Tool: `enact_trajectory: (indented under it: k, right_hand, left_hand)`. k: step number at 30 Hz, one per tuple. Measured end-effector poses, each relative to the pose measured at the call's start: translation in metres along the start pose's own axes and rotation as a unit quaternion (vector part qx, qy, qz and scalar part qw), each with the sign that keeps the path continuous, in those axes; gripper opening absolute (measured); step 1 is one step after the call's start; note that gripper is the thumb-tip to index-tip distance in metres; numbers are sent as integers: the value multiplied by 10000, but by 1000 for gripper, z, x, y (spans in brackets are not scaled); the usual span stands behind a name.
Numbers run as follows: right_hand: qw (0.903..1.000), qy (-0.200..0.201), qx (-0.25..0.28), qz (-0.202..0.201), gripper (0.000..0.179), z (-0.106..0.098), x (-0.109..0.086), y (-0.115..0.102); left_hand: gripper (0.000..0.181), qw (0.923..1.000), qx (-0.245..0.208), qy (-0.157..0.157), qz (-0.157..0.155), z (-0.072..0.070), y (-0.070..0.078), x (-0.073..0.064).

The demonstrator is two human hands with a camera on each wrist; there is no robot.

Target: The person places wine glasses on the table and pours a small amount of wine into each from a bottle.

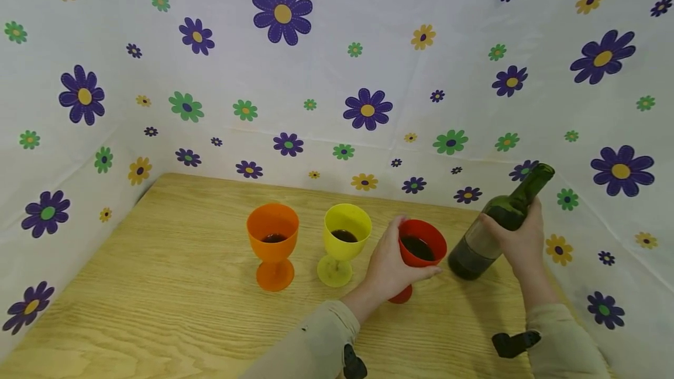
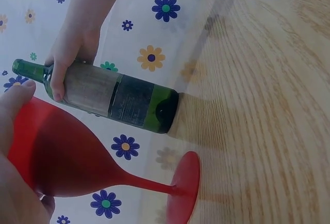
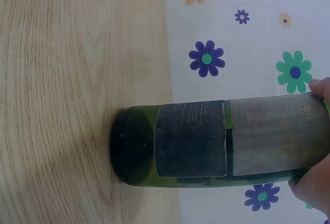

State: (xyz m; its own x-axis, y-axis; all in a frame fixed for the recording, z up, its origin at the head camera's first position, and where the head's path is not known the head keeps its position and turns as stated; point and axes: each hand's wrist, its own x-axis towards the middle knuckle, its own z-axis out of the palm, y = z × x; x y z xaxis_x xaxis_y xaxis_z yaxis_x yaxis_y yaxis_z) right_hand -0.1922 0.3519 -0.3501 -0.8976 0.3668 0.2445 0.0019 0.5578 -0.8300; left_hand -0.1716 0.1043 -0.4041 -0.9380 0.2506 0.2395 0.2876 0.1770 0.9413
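My left hand [image 1: 392, 262] grips the bowl of a red goblet [image 1: 423, 238], thumb on the near side and fingers on the far side. Dark liquid lies inside it. In the left wrist view the goblet's round foot [image 2: 184, 188] is at the wooden tabletop. To its right, my right hand [image 1: 521, 241] holds a green glass wine bottle [image 1: 476, 247] around its shoulder. The bottle's neck points up, and its base is at the table. Two labels, one grey and one dark [image 3: 191, 139], show on its side in the right wrist view.
Left of the red goblet stand a yellow goblet [image 1: 347, 233] and an orange goblet [image 1: 274, 241], each with dark liquid in it. All are on a wood-grain table [image 1: 174, 285]. A white flower-patterned sheet [image 1: 326, 45] rises behind the table and at both sides.
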Motion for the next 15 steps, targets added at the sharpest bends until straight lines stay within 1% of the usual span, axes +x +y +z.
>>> enact_trajectory:
  k: [4,7,10,13,15]
  right_hand:
    - [10000,34,-52,-18,97,1,0,-1]
    - [9998,195,-91,0,101,3,-1,-1]
    - [9989,451,-147,-3,107,4,-6,-1]
    - [9948,923,-332,-265,109,6,-14,-3]
    - [9875,1346,-437,-697,106,8,-21,-4]
  left_hand:
    - [105,9999,107,69,82,-2,2,-2]
    - [108,9996,228,115,138,-4,5,-4]
    - [108,9994,271,138,182,-8,11,-7]
    - [105,9994,265,120,203,-13,17,-11]
    - [102,9995,235,77,221,-18,21,-12]
